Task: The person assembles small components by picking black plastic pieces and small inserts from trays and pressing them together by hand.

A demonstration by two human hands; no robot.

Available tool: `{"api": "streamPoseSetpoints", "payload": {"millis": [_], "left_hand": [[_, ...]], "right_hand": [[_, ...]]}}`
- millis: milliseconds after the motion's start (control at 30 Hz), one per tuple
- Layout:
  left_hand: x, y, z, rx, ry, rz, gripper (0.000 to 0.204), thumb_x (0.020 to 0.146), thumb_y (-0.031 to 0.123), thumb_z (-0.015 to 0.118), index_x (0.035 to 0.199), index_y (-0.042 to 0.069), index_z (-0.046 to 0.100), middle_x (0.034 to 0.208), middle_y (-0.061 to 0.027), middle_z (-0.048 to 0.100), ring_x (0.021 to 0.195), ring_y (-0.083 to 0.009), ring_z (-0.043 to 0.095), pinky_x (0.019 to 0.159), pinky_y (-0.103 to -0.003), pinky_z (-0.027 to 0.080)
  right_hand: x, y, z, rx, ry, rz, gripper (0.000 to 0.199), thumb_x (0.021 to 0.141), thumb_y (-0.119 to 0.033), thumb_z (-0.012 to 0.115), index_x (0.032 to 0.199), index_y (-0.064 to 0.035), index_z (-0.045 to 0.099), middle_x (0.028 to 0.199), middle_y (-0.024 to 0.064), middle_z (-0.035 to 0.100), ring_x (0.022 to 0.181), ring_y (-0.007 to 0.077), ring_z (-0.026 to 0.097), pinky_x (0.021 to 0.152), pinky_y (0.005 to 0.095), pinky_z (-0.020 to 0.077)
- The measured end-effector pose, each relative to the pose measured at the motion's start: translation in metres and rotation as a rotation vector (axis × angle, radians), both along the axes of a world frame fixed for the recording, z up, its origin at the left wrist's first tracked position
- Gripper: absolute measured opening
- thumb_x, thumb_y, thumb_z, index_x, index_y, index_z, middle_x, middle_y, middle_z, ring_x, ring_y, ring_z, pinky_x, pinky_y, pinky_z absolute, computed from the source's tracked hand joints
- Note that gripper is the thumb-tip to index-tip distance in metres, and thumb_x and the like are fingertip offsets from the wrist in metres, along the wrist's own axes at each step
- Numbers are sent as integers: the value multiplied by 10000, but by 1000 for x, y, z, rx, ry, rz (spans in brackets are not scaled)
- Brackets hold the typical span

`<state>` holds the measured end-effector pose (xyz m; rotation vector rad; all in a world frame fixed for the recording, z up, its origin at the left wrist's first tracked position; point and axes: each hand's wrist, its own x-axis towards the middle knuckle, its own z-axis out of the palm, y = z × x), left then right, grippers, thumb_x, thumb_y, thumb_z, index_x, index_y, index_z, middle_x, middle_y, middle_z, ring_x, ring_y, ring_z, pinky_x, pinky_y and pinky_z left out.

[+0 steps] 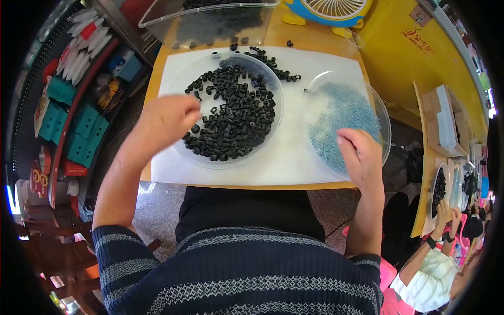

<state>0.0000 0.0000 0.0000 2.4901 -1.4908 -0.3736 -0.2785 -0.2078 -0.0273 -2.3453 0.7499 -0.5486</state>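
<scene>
Curling near chunky black pieces (233,113) and glassy beads (344,113), fingers (360,137) leave any pinch unclear.

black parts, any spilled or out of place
Yes: a cluster lies on the white sheet past the left tray's far rim, and a lone one sits on the wood near the fan. The tray holds a heap, so these look spilled.
</scene>
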Motion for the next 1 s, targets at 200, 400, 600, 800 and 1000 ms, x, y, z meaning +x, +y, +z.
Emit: {"api": "streamPoseSetpoints", "payload": {"millis": [200, 400, 600, 800, 1000], "left_hand": [[-18, -8, -45, 130, -137, 1, 159, 712, 124, 509, 839, 76, 593, 830, -123, 583, 772, -304, 563, 677, -396, 445], [-16, 3, -32, -229, 194, 104, 188, 744, 72, 514, 911, 42, 595, 801, -117, 589, 690, -230, 591, 625, -314, 483], [-29, -1, -36, -629, 1496, 344, 197, 793, 42, 546, 981, -15, 544, 821, -79, 592, 681, -134, 589, 611, -234, 513], [-47, -7, -49, -627, 1940, 296, 227, 809, 33, 528, 1032, -5, 534, 924, -127, 594, 727, -153, 610, 677, -264, 533], [-58, -16, -54, -616, 2025, 261, 220, 794, 12, 538, 1012, -15, 540, 935, -134, 589, 755, -170, 613, 694, -264, 532]], "right_hand": [[42, -37, -13, -366, 192, 136, 140, 744, -73, 505, 864, -29, 563, 791, 144, 563, 754, 314, 553, 656, 372, 451], [66, -19, -14, -279, 412, 326, 155, 753, -85, 503, 872, -23, 580, 821, 155, 549, 812, 323, 532, 695, 375, 435], [69, -9, -24, -431, 483, 253, 95, 754, -84, 475, 775, -24, 546, 842, 155, 554, 823, 323, 530, 711, 377, 435], [58, -12, -21, -151, 213, -2, 107, 784, -99, 499, 753, 2, 513, 765, 176, 569, 699, 297, 558, 638, 360, 450], [48, -5, -15, 420, -155, -49, 69, 765, -68, 578, 810, -20, 557, 645, 16, 548, 574, 80, 504, 530, 221, 417]]}}
